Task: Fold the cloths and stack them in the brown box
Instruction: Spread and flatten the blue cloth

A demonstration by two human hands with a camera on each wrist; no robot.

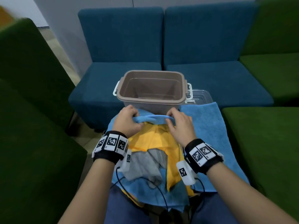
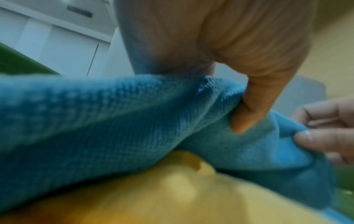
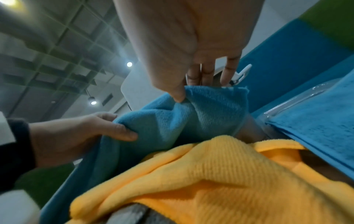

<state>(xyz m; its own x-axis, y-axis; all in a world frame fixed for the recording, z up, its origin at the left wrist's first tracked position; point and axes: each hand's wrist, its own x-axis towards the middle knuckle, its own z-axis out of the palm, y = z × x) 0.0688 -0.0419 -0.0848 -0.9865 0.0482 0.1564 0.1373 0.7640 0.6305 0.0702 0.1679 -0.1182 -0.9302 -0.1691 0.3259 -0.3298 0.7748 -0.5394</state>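
An empty brown box (image 1: 152, 90) with white side latches stands just beyond my lap. Both hands hold one blue cloth (image 1: 151, 119) by its far edge, right in front of the box. My left hand (image 1: 129, 121) grips the left end, thumb and fingers curled round the fabric (image 2: 134, 121). My right hand (image 1: 176, 122) pinches the right end (image 3: 201, 109) between thumb and fingers. Beneath them lie a yellow cloth (image 1: 155, 139) and a grey cloth (image 1: 145, 164) in a loose heap. The yellow cloth (image 3: 210, 174) fills the lower right wrist view.
Another blue cloth (image 1: 205, 126) lies spread flat on the right, over a clear plastic lid (image 1: 200, 95). More blue cloth (image 1: 155, 191) hangs near my knees. Blue chairs (image 1: 123, 46) stand behind the box, green chairs (image 1: 29, 94) on both sides.
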